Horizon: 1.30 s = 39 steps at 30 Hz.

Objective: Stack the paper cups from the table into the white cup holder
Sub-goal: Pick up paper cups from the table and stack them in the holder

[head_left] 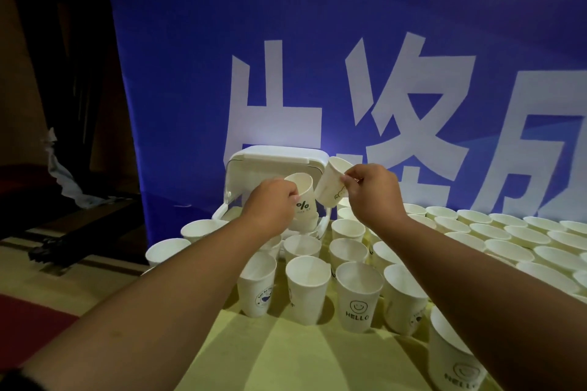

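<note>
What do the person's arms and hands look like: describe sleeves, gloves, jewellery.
Both forearms are bare: no sleeves, gloves, watch or bracelets show on the left hand or the right hand. No rings show either. Upper arms are out of frame.

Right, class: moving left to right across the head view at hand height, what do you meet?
A crumpled white cloth → left hand → the percent-sign cup it grips → tilted cup → right hand pinching it → rows of paper bowls.
</note>
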### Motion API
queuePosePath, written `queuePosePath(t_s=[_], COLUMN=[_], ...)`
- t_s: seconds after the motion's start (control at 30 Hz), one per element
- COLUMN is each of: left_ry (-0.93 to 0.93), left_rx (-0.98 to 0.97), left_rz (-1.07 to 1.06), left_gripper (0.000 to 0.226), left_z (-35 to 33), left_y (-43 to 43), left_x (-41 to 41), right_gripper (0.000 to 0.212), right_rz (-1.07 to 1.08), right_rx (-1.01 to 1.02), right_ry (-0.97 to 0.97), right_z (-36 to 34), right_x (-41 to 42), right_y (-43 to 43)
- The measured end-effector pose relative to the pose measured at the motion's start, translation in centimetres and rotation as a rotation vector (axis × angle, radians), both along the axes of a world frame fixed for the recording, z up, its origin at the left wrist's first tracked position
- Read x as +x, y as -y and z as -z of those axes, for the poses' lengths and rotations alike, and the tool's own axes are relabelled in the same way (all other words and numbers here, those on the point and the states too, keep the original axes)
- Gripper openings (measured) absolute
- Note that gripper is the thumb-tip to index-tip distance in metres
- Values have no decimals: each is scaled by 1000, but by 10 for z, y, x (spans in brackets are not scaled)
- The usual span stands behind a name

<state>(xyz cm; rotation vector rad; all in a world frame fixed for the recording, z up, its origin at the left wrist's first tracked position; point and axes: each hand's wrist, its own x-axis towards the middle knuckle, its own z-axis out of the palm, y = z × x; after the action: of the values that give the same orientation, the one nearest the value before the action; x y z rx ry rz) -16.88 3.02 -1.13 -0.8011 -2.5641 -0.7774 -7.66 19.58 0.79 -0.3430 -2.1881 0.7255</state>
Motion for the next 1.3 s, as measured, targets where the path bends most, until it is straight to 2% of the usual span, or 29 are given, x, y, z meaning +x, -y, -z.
queuePosePath(t_s=[0.13,0.27,0.37,0.43,0.6,0.8,1.07,1.17,1.23,1.3], left_ry=[-19,76,125,176,238,164,185,190,188,187], left_rx=[-87,-96,-166,-210,-109,-98,-143,-155,-147,-139], left_rz=[-42,-89,-2,31,88,73,112,133,146,159], left_gripper=[17,25,18,21,37,10,12,11,11,12], left_z=[14,20,21,22,24,20,14,14,11,7], left_y=[-10,-18,-18,-14,7,36,67,72,72,69], left_x=[-11,-21,-24,-20,-17,-13,-2,4,10,18], right_gripper=[24,25,26,26,25,26,28,30,38,36], right_rz=[34,33,28,15,-33,-69,-86,-84,-104,-116], right_rx=[-8,13,53,79,199,285,339,302,256,232], right_ry=[-35,-18,-1,28,186,345,562,553,476,411], right_z=[5,7,9,10,13,27,51,53,50,43], right_x=[-7,-16,-25,-31,-45,-56,-69,-63,-52,-36], right_y=[-2,-2,0,2,12,22,30,32,33,32])
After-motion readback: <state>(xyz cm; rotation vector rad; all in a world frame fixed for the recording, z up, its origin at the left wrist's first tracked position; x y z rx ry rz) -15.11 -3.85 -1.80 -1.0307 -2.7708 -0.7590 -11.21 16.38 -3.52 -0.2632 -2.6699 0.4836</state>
